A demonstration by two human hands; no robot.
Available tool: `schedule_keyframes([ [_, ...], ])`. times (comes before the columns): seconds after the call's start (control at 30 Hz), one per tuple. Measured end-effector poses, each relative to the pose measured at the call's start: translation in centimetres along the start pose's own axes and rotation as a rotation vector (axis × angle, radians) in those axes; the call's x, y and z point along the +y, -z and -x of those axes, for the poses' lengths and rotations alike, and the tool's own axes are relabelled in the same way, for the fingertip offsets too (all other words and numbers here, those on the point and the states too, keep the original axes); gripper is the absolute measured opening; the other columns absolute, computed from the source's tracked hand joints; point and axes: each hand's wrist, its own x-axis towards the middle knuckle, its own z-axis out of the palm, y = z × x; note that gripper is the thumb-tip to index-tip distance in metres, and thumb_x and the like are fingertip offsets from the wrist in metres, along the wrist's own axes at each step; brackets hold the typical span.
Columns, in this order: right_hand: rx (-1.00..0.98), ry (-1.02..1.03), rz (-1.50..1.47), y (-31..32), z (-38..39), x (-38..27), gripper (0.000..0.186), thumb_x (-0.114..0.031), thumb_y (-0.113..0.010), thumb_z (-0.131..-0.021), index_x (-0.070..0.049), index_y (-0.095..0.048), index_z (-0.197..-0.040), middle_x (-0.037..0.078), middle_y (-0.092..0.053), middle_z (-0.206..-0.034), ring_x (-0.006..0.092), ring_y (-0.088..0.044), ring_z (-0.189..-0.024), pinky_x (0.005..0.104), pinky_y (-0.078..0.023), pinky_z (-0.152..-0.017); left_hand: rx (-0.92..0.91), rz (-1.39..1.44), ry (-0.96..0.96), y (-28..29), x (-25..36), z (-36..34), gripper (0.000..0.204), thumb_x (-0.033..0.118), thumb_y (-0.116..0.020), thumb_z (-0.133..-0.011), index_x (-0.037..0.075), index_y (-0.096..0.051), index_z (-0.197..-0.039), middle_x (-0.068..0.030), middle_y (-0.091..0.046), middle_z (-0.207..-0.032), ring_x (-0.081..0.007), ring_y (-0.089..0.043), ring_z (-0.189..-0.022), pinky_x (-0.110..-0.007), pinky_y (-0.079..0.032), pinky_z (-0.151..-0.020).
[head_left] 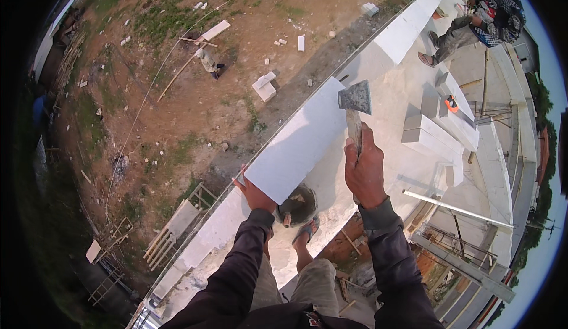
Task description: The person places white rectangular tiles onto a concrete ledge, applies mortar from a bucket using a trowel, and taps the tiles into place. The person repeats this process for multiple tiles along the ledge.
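I find the white block (299, 139) beyond the bucket (303, 209). Right hand (365, 172): fingers wrapped around a broad-bladed tool (355, 97). Left hand (258, 196): at block's near end, closure hidden; cannot tell. Risk: uneven pushing could topple the block off the wall (219, 227), left of the bucket.

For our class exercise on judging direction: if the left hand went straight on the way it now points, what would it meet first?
The left hand would likely meet the white building block, whose near end already overlaps it; whether it would push or slide beneath is unclear.
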Motion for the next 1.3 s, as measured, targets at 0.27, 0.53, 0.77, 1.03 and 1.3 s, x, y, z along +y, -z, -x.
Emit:
schedule_keyframes([
  [0.27,-0.076,-0.037,0.106,-1.2,0.9,-0.7,0.038,-0.004,-0.053,-0.095,0.008,-0.046,-0.130,0.032,-0.064,-0.082,0.0498,-0.065,-0.076,0.0527,-0.049,-0.064,0.015,-0.079,-0.008,1.2,0.9,0.2,0.079,0.040,-0.061,-0.088,-0.005,-0.032,-0.147,-0.0247,-0.032,-0.149,-0.0387,-0.011,-0.152,-0.068,0.005,-0.117],
  [0.53,-0.045,-0.072,0.081,-1.6,0.8,-0.4,0.036,-0.005,-0.054,-0.095,0.004,-0.049,-0.130,0.028,-0.064,-0.079,0.0468,-0.064,-0.072,0.0500,-0.048,-0.062,0.005,-0.059,0.011,2.0,1.5,0.0,0.083,0.038,-0.063,-0.088,-0.008,-0.026,-0.146,-0.0237,-0.032,-0.149,-0.0393,-0.011,-0.152,-0.067,0.007,-0.117],
  [0.77,-0.059,-0.078,0.107,-1.6,0.9,-0.6,0.037,-0.004,-0.055,-0.094,0.005,-0.047,-0.129,0.031,-0.064,-0.082,0.0505,-0.064,-0.078,0.0537,-0.048,-0.064,0.102,0.094,0.021,6.0,3.8,0.1,0.108,0.037,-0.080,-0.075,-0.005,-0.017,-0.151,-0.0252,-0.030,-0.151,-0.0414,-0.011,-0.151,-0.061,-0.001,-0.120],
  [1.03,-0.021,-0.054,0.150,-1.6,1.0,-1.7,0.037,-0.006,-0.055,-0.096,0.004,-0.047,-0.131,0.030,-0.064,-0.082,0.0492,-0.064,-0.076,0.0513,-0.049,-0.064,0.181,0.541,-0.099,9.7,5.7,0.0,0.112,0.033,-0.090,-0.065,-0.002,-0.023,-0.147,-0.0232,-0.036,-0.146,-0.0431,-0.027,-0.140,-0.054,-0.019,-0.116],
  [1.3,0.047,0.096,0.095,-2.5,3.0,-3.8,0.040,-0.004,-0.054,-0.094,0.007,-0.046,-0.132,0.033,-0.065,-0.094,0.0510,-0.064,-0.084,0.0532,-0.050,-0.070,0.185,0.497,-0.077,9.2,5.3,0.3,0.108,0.033,-0.092,-0.060,0.000,-0.032,-0.143,-0.0203,-0.042,-0.141,-0.0428,-0.038,-0.129,-0.050,-0.029,-0.110],
])
